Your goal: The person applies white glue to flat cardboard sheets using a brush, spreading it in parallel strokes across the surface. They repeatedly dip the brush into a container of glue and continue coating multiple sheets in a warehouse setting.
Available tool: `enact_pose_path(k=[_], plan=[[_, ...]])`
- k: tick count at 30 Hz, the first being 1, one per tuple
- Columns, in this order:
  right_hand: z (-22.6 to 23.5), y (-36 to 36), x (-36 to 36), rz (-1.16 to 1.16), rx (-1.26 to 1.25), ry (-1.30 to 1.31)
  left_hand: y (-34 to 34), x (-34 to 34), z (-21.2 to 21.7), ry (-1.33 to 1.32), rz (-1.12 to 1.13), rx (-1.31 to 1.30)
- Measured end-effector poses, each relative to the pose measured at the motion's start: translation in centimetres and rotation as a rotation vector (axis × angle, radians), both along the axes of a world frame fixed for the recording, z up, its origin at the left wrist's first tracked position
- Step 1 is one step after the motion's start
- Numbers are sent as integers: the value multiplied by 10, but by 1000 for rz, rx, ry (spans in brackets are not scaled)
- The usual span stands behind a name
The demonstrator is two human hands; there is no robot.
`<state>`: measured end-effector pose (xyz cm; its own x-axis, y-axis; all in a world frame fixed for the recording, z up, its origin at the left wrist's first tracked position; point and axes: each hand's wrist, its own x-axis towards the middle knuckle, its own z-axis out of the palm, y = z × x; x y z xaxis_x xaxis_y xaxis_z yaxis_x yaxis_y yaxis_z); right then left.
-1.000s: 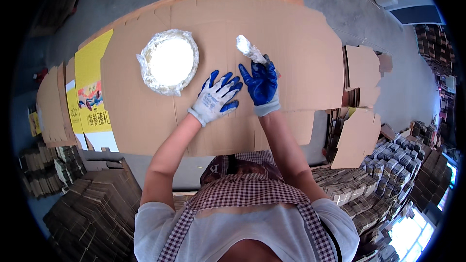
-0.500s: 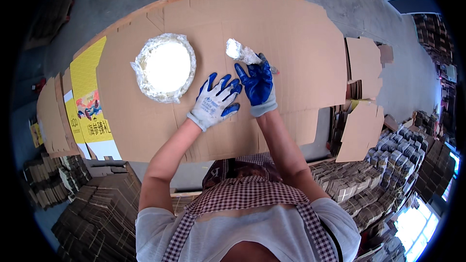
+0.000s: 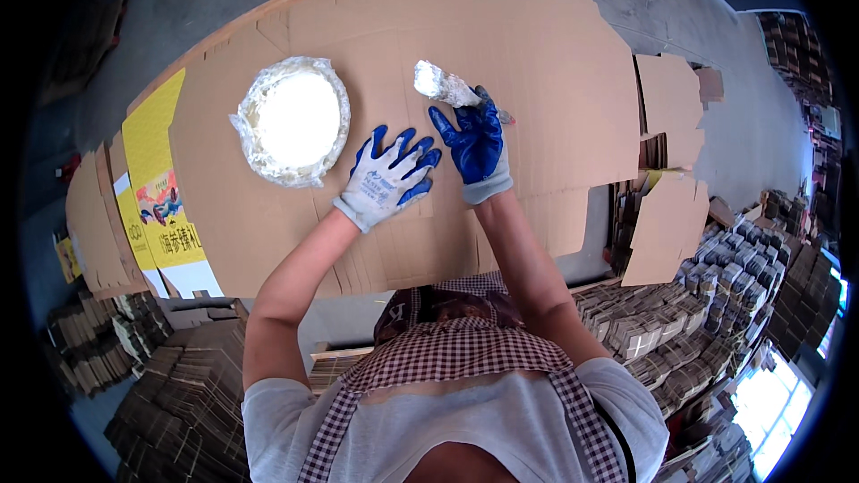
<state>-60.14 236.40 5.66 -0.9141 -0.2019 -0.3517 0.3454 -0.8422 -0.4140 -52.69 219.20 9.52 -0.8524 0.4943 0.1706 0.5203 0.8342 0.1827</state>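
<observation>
My left hand (image 3: 388, 177), in a white glove with blue fingertips, lies palm down on a large brown cardboard sheet (image 3: 546, 72), fingers spread and holding nothing. To its right, my right hand (image 3: 476, 145) is turned so the blue palm shows, its thumb out to the left. Its other fingers bend over the handle of a brush (image 3: 443, 83) thickly coated in white paste. The brush head points to the upper left; the handle's end pokes out past the fingers, its middle hidden. Left of both hands stands a round bowl (image 3: 253, 153) wrapped in crinkled clear plastic, its white contents glaring.
A yellow printed carton sheet (image 3: 161, 139) lies along the left side. Loose cardboard pieces (image 3: 667, 228) lean at the right edge. Bundled stacks of flattened cardboard (image 3: 183, 402) stand on the floor at both lower sides. Grey concrete floor (image 3: 206, 4) surrounds the work surface.
The whole view has shifted slightly. Both hands keep nearly the same pose; the left hand appears a little farther from the right. The brush stays at my right fingers, and the bowl stays put.
</observation>
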Motion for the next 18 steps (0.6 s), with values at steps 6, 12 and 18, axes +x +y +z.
enact_pose_path(k=[6,12,18], plan=[[-1,1,-1,7,4,-3,-2,0,-1,-16,-3,1],[-4,4,-3,7,-17,-2,-4,2,-1,-23,-15,7],[-5,5,-4,14,-17,-6,-5,4,-3,-41,-21,15]])
